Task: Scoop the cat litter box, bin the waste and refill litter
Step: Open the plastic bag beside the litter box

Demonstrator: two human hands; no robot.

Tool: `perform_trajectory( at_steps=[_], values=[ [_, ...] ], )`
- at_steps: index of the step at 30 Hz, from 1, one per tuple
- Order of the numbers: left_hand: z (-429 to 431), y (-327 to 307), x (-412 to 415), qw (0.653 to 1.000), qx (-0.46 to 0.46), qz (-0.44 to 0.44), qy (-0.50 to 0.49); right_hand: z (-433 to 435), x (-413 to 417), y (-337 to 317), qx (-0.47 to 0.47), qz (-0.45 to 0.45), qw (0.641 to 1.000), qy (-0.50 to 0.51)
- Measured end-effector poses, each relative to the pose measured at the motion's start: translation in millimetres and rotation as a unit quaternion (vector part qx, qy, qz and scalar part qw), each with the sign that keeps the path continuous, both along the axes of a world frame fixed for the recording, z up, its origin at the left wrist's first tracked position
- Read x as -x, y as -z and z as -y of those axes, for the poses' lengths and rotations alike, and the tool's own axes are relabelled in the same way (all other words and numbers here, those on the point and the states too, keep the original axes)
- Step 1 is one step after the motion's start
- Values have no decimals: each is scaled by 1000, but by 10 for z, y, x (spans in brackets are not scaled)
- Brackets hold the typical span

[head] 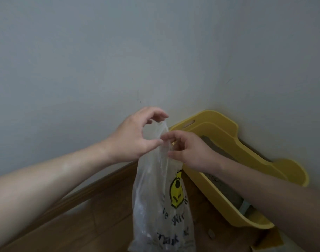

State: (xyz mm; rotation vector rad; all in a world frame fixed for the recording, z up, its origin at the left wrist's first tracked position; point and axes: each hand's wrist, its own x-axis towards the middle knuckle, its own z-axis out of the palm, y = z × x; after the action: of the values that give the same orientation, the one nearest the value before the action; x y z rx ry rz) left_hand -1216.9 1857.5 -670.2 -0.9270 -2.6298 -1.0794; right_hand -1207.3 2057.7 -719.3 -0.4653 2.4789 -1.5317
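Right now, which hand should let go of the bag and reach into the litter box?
Right, probably. The right hand pinches the bag on the side nearest the litter box; the left hand sits across the bag and can hold it alone.

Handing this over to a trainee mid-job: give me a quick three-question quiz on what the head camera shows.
1. True or false: the left hand and the right hand both hold the plastic bag near its top.
2. The yellow litter box stands: A) on the floor, against the wall; B) on a table; C) inside the bag.
3. What shows inside the litter box?

Key: 1 true; 2 A; 3 litter.
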Motion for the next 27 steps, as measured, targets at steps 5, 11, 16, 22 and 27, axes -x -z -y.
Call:
perform_trajectory(
  at_steps=[5,11,16,22,27],
  values=[
    [-94,36,105,977,134,164,33,155,-40,54,46,27,999,5],
    [1,165,159,957,268,107,-3,248,-71,76,25,13,999,33],
    [210,142,208,966,239,90,-32,225,-61,10,-82,10,997,-5],
    [450,63,231,977,200,59,-52,121,-48,-89,-180,5,981,-72],
    [603,58,231,982,181,18,-48,72,-43,-175,-270,5,956,-110]
  ],
)
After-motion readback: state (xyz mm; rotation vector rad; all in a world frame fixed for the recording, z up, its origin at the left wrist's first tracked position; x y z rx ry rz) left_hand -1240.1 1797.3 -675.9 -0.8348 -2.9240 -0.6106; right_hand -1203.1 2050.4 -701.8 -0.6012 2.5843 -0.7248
